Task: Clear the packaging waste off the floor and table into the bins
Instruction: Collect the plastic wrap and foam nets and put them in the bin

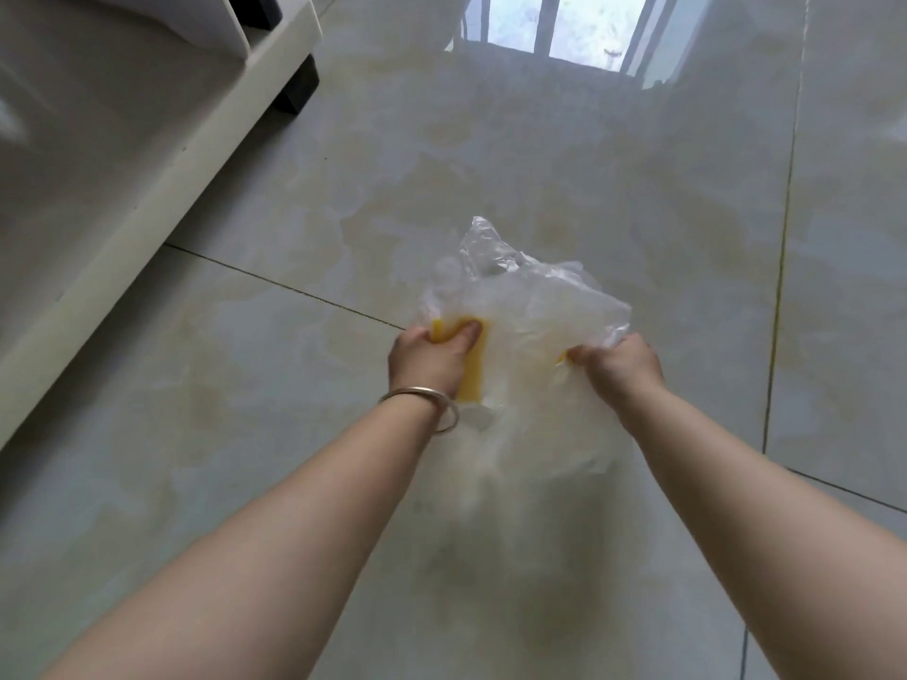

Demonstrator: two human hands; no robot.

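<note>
A crumpled clear plastic bag [530, 316] with a yellow strip along one edge hangs above the glossy tiled floor, stretched between both hands. My left hand [429, 358], with a metal bangle on the wrist, is shut on the yellow strip at the bag's left side. At the bag's right edge my right hand [621, 365] pinches the plastic, with a bit of yellow showing at the fingertips. The lower part of the bag sags below the hands. No bin is in view.
A low white table [162, 154] with a dark leg [297, 88] runs along the left. The pale marble-look floor [638, 164] stretches ahead and to the right, mirroring a window at the top.
</note>
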